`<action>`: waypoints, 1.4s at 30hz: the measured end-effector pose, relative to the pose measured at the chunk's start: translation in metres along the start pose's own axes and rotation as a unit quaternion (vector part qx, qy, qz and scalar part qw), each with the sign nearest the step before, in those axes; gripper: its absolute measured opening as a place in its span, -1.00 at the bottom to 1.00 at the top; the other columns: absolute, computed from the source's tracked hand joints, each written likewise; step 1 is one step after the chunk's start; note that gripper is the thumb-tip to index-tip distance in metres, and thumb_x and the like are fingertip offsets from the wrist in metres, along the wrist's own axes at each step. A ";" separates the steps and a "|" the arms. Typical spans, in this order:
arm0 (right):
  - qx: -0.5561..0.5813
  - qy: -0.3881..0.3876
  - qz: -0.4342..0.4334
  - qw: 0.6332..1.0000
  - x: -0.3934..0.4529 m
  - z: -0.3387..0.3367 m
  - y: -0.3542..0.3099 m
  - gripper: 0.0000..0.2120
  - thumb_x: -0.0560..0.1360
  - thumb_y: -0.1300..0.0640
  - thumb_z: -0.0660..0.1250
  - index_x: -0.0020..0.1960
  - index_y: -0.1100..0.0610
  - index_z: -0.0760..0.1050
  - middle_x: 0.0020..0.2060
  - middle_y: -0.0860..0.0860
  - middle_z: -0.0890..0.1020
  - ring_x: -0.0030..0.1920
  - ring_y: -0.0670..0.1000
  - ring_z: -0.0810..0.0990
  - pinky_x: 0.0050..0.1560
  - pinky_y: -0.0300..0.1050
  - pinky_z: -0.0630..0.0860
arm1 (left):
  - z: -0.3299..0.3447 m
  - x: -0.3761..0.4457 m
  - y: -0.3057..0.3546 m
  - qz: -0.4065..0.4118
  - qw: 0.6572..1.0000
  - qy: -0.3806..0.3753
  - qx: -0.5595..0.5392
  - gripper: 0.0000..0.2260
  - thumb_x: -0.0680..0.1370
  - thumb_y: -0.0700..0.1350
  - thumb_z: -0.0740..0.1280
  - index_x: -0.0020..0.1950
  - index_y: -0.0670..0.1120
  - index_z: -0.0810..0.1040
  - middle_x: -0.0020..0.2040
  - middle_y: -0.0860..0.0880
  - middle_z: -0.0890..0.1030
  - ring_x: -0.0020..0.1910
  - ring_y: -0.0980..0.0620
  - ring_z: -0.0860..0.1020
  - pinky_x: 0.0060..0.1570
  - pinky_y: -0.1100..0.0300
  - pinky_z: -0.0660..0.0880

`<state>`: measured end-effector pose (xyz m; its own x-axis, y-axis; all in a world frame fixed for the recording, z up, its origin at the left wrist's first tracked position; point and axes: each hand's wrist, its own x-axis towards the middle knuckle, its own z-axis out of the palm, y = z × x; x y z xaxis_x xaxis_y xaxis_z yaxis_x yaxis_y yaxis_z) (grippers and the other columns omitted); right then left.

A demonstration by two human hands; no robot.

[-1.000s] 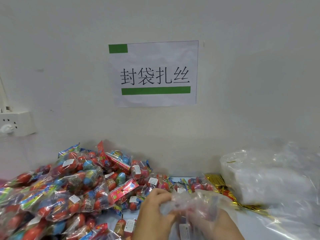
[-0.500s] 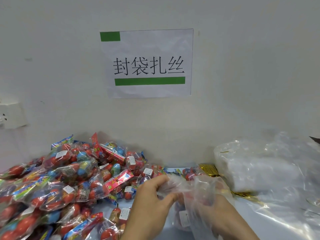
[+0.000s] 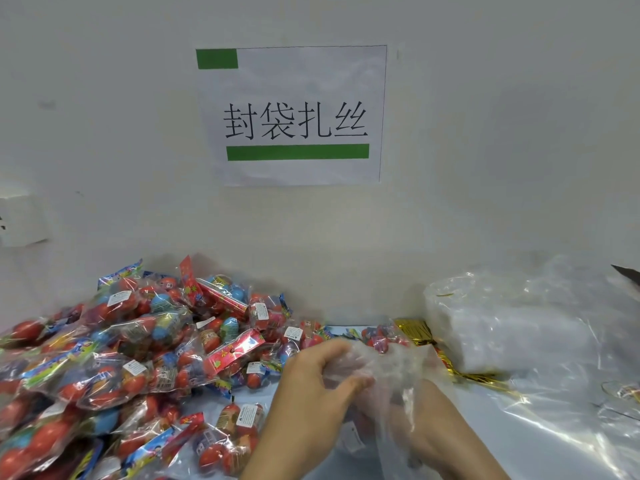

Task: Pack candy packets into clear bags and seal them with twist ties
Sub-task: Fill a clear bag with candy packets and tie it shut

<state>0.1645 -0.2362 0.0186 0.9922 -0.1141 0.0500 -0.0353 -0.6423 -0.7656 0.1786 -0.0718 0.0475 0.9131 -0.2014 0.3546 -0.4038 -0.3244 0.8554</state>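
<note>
A crumpled clear bag is held between both hands low in the middle of the view. My left hand pinches its left edge between thumb and fingers. My right hand lies under and behind the plastic, gripping it, and is partly veiled by it. A large heap of candy packets with red and blue sweets covers the table's left side. Gold twist ties lie in a bundle behind the bag.
A stack of clear bags in a plastic wrapper sits at the right, with loose plastic sheeting in front of it. A paper sign hangs on the wall. A white socket box is on the wall at the left.
Both hands have stayed on the clear bag and kept working its mouth, the bag spreading a little wider. The camera has tilted and shifted, so the sign sits differently in view.
</note>
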 end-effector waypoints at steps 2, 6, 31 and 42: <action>0.046 -0.038 -0.019 0.998 0.002 -0.004 -0.003 -0.75 0.59 0.05 0.35 0.19 0.16 0.60 -0.22 -0.02 0.60 -0.19 -0.12 0.59 -0.08 -0.32 0.56 | -0.003 0.001 -0.002 -0.003 0.999 0.033 -0.006 -0.88 0.49 -0.19 0.49 -0.08 0.03 0.64 -0.12 0.13 0.69 -0.09 0.20 0.63 -0.01 0.31 0.54; 0.201 -0.102 -0.037 0.974 -0.010 -0.024 -0.030 -0.70 0.47 -0.24 0.34 -0.07 -0.06 0.70 -0.21 -0.21 0.69 -0.05 -0.26 0.66 0.05 -0.22 0.63 | -0.009 0.001 -0.007 -0.016 0.997 0.070 -0.038 -0.92 0.50 -0.19 0.46 -0.07 -0.03 0.63 -0.14 0.16 0.69 -0.10 0.24 0.63 -0.06 0.42 0.49; -0.084 0.035 0.063 0.994 0.002 -0.028 0.023 -0.45 0.56 -0.14 0.34 0.49 -0.03 0.30 0.16 -0.08 0.52 0.16 -0.06 0.54 0.15 -0.22 0.40 | -0.025 0.000 -0.026 -0.101 0.988 0.115 -0.025 -0.93 0.50 -0.17 0.46 -0.08 0.00 0.63 -0.12 0.13 0.70 -0.12 0.20 0.65 0.04 -0.05 0.61; -0.016 -0.009 0.080 0.997 0.010 0.000 0.024 -0.82 0.50 -0.01 0.41 -0.24 -0.10 0.46 -0.22 -0.16 0.53 -0.23 -0.22 0.46 -0.27 -0.45 0.34 | -0.022 -0.002 -0.017 -0.122 0.990 0.072 -0.002 -0.88 0.51 -0.12 0.46 -0.03 0.07 0.60 -0.08 0.18 0.68 -0.01 0.20 0.61 0.10 0.15 0.53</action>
<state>0.1737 -0.2531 0.0009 0.9755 -0.2034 -0.0841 -0.1976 -0.6407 -0.7420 0.1846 -0.0459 0.0403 0.9824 0.0162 0.1863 -0.1695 -0.3437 0.9237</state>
